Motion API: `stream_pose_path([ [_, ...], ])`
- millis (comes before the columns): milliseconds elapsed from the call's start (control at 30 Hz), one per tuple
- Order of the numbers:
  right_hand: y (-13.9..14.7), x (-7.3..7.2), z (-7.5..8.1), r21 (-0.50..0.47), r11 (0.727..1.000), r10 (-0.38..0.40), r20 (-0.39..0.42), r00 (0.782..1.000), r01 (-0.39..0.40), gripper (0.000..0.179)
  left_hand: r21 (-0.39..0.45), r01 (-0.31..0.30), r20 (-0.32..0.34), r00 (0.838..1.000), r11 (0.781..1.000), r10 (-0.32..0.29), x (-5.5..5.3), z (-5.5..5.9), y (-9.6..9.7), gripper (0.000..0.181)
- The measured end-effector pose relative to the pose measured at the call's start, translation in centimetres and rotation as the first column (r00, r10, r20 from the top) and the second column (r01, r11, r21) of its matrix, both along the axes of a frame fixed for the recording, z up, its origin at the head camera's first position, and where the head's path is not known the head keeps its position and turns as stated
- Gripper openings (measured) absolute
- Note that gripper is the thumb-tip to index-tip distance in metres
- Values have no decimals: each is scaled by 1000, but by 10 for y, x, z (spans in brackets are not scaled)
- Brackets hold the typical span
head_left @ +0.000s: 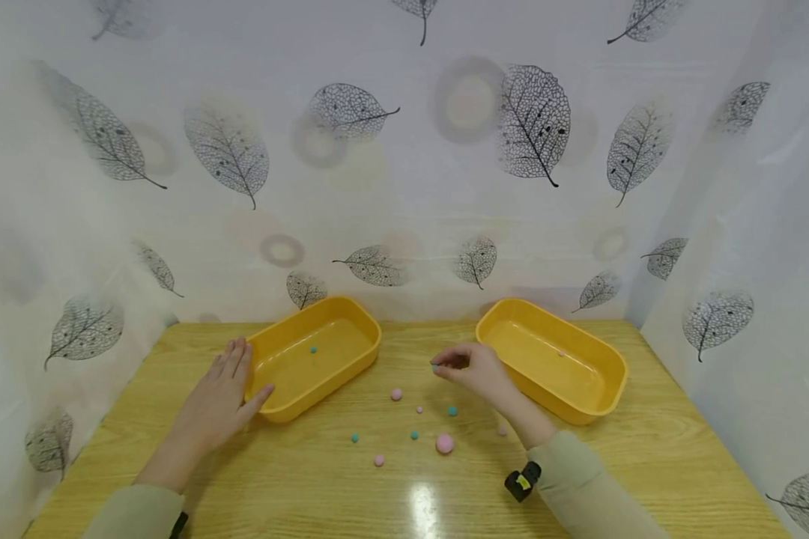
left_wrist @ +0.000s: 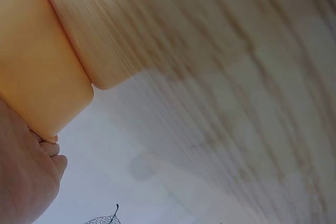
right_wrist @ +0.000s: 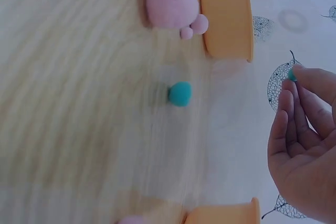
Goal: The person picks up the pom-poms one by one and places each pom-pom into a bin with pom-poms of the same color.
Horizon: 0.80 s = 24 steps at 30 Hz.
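Note:
My right hand (head_left: 480, 372) pinches a small teal pompom-like ball (right_wrist: 292, 74) between thumb and fingertips, above the table between two yellow bins. Flat and spread, my left hand (head_left: 210, 403) rests against the left end of the left bin (head_left: 323, 394), its thumb at the near corner. Inside that bin lies a teal ball (head_left: 313, 349). The right bin (head_left: 558, 405) contains a small pink ball (head_left: 561, 353). Loose on the table are a large pink ball (head_left: 444, 443), a teal ball (head_left: 452, 411), a pink ball (head_left: 396, 394) and several smaller ones.
The wooden table (head_left: 297, 486) runs back to a white curtain (head_left: 404, 180) printed with dark leaves, which also hangs at both sides. A pink ball (head_left: 502, 430) lies close to the right forearm. A black device (head_left: 522, 481) is strapped at the right wrist.

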State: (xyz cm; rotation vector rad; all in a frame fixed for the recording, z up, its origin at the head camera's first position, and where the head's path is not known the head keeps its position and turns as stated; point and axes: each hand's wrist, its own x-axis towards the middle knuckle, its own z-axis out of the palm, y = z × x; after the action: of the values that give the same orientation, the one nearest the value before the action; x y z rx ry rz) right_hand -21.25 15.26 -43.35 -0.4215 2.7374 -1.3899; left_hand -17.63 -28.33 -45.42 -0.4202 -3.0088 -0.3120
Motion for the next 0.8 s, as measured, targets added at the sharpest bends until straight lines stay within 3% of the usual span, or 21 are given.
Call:
stream_pose_path([
  [400,-47,-35,9,-45,999,19,0,1000,-19,17,3,8,2,1000,1000,-8,-2,-1,-1,90],
  [800,-96,-56,7,-97,993,69,-9,998,-70,14,14,6,2,1000,1000,-6,-2,-3,-2,91],
])
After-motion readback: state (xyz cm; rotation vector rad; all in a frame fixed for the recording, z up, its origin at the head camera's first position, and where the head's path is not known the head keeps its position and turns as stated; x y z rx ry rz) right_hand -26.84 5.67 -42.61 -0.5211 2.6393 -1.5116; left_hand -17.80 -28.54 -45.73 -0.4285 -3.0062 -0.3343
